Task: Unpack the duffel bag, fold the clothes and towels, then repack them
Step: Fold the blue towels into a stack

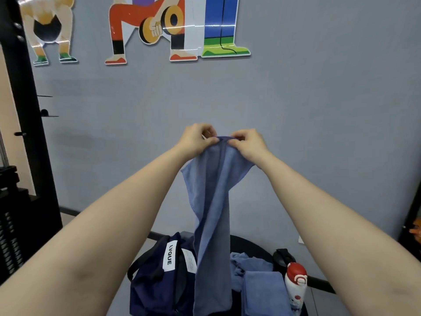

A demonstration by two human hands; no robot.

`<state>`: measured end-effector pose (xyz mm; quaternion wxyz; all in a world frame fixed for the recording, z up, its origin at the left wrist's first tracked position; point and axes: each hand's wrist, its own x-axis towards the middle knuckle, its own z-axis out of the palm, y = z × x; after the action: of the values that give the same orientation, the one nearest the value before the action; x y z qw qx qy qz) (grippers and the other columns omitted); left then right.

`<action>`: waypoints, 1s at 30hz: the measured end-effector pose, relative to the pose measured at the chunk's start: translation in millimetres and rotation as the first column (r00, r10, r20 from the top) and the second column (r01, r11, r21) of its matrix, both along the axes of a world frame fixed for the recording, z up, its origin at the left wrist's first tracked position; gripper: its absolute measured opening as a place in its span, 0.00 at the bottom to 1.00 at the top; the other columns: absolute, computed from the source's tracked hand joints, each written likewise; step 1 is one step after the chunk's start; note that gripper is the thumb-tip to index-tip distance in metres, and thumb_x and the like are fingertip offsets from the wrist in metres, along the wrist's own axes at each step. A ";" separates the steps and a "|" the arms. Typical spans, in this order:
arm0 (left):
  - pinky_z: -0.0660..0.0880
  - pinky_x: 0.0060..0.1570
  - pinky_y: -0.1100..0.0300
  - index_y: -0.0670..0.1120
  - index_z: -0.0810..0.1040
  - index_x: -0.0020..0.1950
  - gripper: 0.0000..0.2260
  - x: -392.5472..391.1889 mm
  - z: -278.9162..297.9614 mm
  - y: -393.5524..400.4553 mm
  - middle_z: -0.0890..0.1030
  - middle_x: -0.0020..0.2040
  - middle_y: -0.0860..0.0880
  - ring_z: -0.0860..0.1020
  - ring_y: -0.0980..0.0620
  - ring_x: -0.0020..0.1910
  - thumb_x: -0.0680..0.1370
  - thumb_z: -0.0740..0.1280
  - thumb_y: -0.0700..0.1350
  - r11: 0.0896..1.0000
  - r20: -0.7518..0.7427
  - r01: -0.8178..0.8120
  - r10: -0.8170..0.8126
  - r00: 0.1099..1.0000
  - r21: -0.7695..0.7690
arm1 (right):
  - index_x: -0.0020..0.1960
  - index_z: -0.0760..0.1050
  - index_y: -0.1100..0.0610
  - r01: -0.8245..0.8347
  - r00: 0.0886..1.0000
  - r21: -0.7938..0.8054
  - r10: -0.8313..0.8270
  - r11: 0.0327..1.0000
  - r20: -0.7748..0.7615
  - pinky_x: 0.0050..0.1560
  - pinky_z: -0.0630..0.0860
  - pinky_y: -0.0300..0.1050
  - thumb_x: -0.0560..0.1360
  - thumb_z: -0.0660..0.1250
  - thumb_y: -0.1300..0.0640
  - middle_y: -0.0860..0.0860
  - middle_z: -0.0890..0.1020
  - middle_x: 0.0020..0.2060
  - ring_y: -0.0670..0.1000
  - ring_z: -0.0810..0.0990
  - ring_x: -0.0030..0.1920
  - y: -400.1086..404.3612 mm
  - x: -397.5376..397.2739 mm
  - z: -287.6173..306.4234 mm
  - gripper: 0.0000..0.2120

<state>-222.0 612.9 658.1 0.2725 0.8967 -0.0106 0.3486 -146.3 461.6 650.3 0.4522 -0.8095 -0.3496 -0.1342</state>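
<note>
Gym: weightlifter wall art (145,28), weight stack (11,242)

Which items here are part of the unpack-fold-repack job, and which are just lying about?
Job: blue towel pinched by left hand and right hand; navy duffel bag; folded blue towel; crumpled blue cloth.
Lying about: red-and-white bottle; wall stickers.

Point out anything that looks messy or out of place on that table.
One blue cloth lies crumpled behind the folded blue towel, not yet folded. The navy duffel bag sags open. Otherwise nothing stands out; both hands pinch a hanging blue towel.
</note>
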 end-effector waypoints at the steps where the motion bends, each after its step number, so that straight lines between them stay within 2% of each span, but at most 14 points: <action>1: 0.66 0.33 0.77 0.43 0.79 0.47 0.03 -4.9 -0.8 1.1 0.78 0.41 0.51 0.73 0.56 0.38 0.75 0.69 0.41 1.000 -0.041 0.005 -0.004 0.999 0.029 | 0.47 0.82 0.55 -0.004 1.000 0.010 0.004 1.000 -0.001 0.43 0.69 0.36 0.75 0.65 0.59 0.48 0.81 0.39 0.47 0.77 0.44 -3.0 -2.4 1.7 0.06; 4: 0.67 0.37 0.66 0.42 0.80 0.51 0.07 -18.2 -7.1 4.6 0.78 0.44 0.50 0.73 0.52 0.42 0.74 0.68 0.39 0.989 -0.168 -0.036 0.060 0.984 0.145 | 0.52 0.82 0.55 -0.005 1.000 0.031 0.005 0.999 0.007 0.48 0.68 0.34 0.76 0.65 0.60 0.47 0.81 0.44 0.46 0.77 0.48 -12.8 -10.9 6.2 0.09; 7: 0.64 0.40 0.63 0.41 0.80 0.52 0.07 -30.2 -13.5 10.5 0.77 0.43 0.49 0.72 0.51 0.44 0.74 0.66 0.38 0.968 -0.191 -0.123 0.166 0.967 0.217 | 0.53 0.82 0.55 0.016 0.999 0.019 -0.016 1.000 0.049 0.41 0.67 0.29 0.77 0.64 0.60 0.45 0.80 0.44 0.44 0.75 0.48 -22.7 -18.5 9.8 0.10; 10: 0.64 0.40 0.62 0.41 0.80 0.49 0.06 -42.5 -11.1 15.5 0.77 0.41 0.48 0.72 0.50 0.43 0.75 0.66 0.39 0.969 -0.156 -0.187 0.212 0.965 0.161 | 0.52 0.82 0.56 0.042 0.995 0.025 -0.044 0.999 0.093 0.41 0.67 0.29 0.76 0.66 0.58 0.46 0.80 0.43 0.44 0.75 0.47 -34.4 -23.0 11.7 0.08; 13: 0.65 0.41 0.62 0.41 0.80 0.49 0.05 -53.3 -3.7 14.4 0.78 0.42 0.48 0.73 0.50 0.44 0.75 0.66 0.37 0.973 -0.098 -0.209 0.218 0.971 0.096 | 0.48 0.83 0.57 0.083 0.987 0.007 -0.083 0.997 0.135 0.37 0.67 0.28 0.75 0.69 0.56 0.48 0.81 0.40 0.45 0.76 0.44 -48.2 -27.9 13.6 0.06; 16: 0.66 0.42 0.62 0.42 0.80 0.50 0.06 -62.0 3.1 9.9 0.78 0.44 0.48 0.73 0.51 0.44 0.75 0.66 0.37 0.974 -0.070 -0.216 0.221 0.973 0.067 | 0.49 0.83 0.57 0.129 0.979 -0.014 -0.125 0.992 0.161 0.43 0.67 0.35 0.75 0.68 0.56 0.50 0.83 0.44 0.46 0.76 0.46 -60.4 -30.5 13.5 0.07; 20: 0.67 0.43 0.62 0.41 0.81 0.50 0.06 -72.1 8.7 5.1 0.78 0.44 0.46 0.74 0.50 0.44 0.74 0.67 0.35 0.970 -0.060 -0.232 0.237 0.970 0.069 | 0.55 0.81 0.58 0.172 0.972 -0.046 -0.162 0.984 0.169 0.50 0.66 0.35 0.77 0.65 0.61 0.52 0.83 0.52 0.48 0.77 0.53 -74.9 -33.8 12.2 0.09; 22: 0.68 0.42 0.62 0.42 0.81 0.49 0.07 -77.5 10.2 3.0 0.79 0.44 0.46 0.75 0.49 0.44 0.74 0.66 0.35 0.971 -0.038 -0.235 0.236 0.971 0.040 | 0.55 0.81 0.58 0.182 0.970 -0.043 -0.172 0.982 0.173 0.51 0.65 0.34 0.77 0.65 0.62 0.51 0.83 0.51 0.48 0.77 0.54 -82.0 -37.5 12.2 0.09; 26: 0.68 0.42 0.62 0.43 0.80 0.48 0.07 -87.2 15.8 -3.9 0.79 0.44 0.47 0.75 0.50 0.45 0.76 0.64 0.36 0.978 0.042 -0.210 0.210 0.977 -0.014 | 0.49 0.83 0.58 0.187 0.970 0.051 -0.193 0.981 0.149 0.48 0.67 0.35 0.75 0.69 0.59 0.50 0.82 0.43 0.47 0.77 0.48 -94.0 -45.9 15.7 0.06; 30: 0.69 0.41 0.62 0.43 0.80 0.48 0.06 -95.9 27.7 -11.8 0.79 0.44 0.47 0.75 0.50 0.44 0.76 0.65 0.38 0.977 0.109 -0.214 0.213 0.971 -0.003 | 0.50 0.83 0.58 0.189 0.968 0.135 -0.207 0.973 0.142 0.49 0.69 0.35 0.73 0.71 0.57 0.50 0.82 0.44 0.46 0.77 0.47 -103.8 -53.0 21.7 0.07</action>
<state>-317.9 601.1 685.8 0.2282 0.8735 0.0694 0.4243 -199.2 357.8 672.0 0.4558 -0.7987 -0.2924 -0.2624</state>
